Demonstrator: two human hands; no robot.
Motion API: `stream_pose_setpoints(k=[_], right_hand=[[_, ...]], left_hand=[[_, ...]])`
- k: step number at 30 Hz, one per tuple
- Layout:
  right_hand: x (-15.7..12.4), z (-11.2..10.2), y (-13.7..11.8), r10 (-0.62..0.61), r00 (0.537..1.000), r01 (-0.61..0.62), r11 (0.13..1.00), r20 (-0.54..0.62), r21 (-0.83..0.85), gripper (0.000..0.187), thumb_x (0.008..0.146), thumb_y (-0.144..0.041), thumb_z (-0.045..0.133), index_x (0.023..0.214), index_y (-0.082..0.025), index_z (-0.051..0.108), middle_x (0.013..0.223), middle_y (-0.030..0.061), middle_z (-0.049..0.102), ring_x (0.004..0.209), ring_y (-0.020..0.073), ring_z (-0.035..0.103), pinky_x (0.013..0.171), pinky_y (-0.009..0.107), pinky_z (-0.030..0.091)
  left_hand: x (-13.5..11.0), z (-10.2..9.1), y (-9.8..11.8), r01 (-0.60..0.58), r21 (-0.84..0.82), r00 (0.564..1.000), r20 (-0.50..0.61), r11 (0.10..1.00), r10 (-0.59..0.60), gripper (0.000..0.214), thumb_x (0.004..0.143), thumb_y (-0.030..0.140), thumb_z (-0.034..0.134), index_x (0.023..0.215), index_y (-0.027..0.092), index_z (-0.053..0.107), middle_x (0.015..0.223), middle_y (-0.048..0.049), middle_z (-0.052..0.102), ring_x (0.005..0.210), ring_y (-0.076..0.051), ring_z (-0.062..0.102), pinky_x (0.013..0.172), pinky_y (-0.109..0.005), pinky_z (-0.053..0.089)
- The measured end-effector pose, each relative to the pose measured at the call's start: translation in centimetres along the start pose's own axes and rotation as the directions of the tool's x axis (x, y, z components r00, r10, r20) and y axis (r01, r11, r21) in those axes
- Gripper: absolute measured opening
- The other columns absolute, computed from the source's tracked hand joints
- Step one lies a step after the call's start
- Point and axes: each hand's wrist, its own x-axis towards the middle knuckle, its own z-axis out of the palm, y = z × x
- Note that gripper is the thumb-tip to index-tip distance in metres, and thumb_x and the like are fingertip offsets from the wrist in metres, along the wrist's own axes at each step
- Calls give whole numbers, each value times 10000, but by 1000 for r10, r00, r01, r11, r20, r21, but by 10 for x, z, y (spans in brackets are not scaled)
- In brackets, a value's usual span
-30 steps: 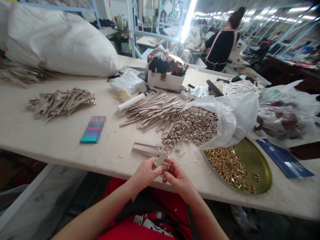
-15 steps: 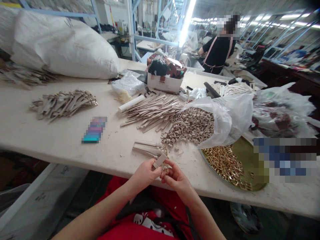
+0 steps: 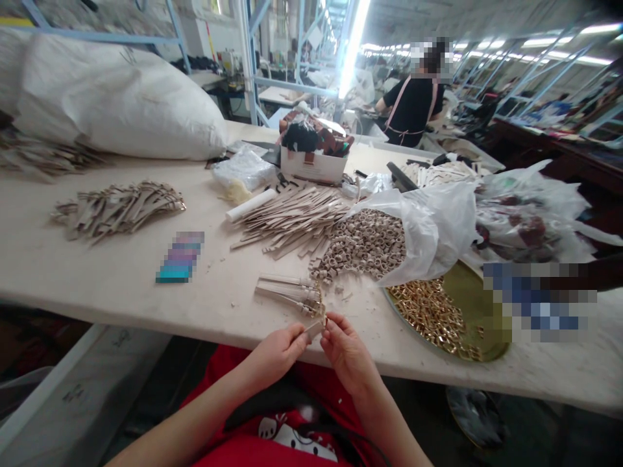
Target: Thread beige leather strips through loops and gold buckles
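At the table's near edge, my left hand (image 3: 278,350) pinches the end of a beige strap (image 3: 314,329). My right hand (image 3: 344,347) is closed on the strap's other end, where a small gold buckle (image 3: 324,320) shows between my fingertips. Just beyond my hands lie a few finished straps with buckles (image 3: 291,291). A heap of small beige loops (image 3: 363,243) spills from a clear plastic bag (image 3: 433,227). Gold buckles (image 3: 431,316) fill a round brass tray (image 3: 479,305) to my right.
Loose beige straps (image 3: 292,217) lie mid-table, with another pile (image 3: 117,206) at the left. A big white sack (image 3: 111,97) and a white box of dark pieces (image 3: 311,152) stand at the back. Plastic bags (image 3: 530,207) crowd the right. A person in black (image 3: 409,107) works beyond the table.
My hands have dropped slightly toward the table's edge with the strap still pinched between them. The view has shifted a little left and down.
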Motion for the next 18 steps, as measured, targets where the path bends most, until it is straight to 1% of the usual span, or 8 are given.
stream_pose_setpoints(k=[1,3,8,11,14,16,18], right_hand=[[-1,1,1,31,999,-32,999,6,29,296,566,-242,765,816,-202,611,677,-45,587,526,50,513,536,179,461],[-3,2,5,56,998,-57,998,26,40,281,579,-239,760,812,-196,609,663,-43,586,526,54,520,525,173,462],[-5,-1,12,19,998,-16,999,55,-44,233,644,-285,714,831,-189,614,642,-39,575,528,66,518,516,185,459],[-3,-5,10,75,996,-72,996,51,-58,235,646,-297,707,838,-182,633,620,-41,546,507,60,493,494,178,440],[2,-7,9,119,991,-116,991,54,-62,271,643,-291,704,888,-196,637,615,-47,518,478,56,454,463,177,412],[4,-6,11,72,997,-69,995,36,-77,298,651,-301,696,925,-209,625,599,-55,499,466,59,435,458,183,398],[5,-4,16,-27,1000,27,993,7,-116,287,672,-332,678,923,-209,616,584,-57,493,478,68,436,476,193,396]], left_hand=[[-1,0,0,-14,29,1000,14,999,13,282,865,347,320,768,168,516,677,18,521,640,-128,470,589,-215,343],[-2,0,0,-35,92,999,21,995,33,280,868,344,323,794,175,534,702,9,550,663,-138,500,601,-217,345],[2,-1,0,-55,264,997,63,963,39,283,867,322,332,784,188,567,703,-14,603,637,-155,534,566,-218,319],[4,-4,-2,-83,326,994,101,942,52,301,869,324,330,764,192,580,685,-18,611,612,-158,534,538,-221,296],[5,-6,-4,-106,361,992,105,927,73,306,869,328,335,752,197,587,669,-15,609,600,-158,529,527,-222,286],[7,-6,-5,-109,369,993,89,923,82,298,867,323,342,755,200,589,674,-15,612,604,-158,530,533,-223,290],[9,-5,-4,-99,355,994,75,930,77,287,868,315,344,765,199,586,694,-18,618,628,-160,540,555,-222,309]])
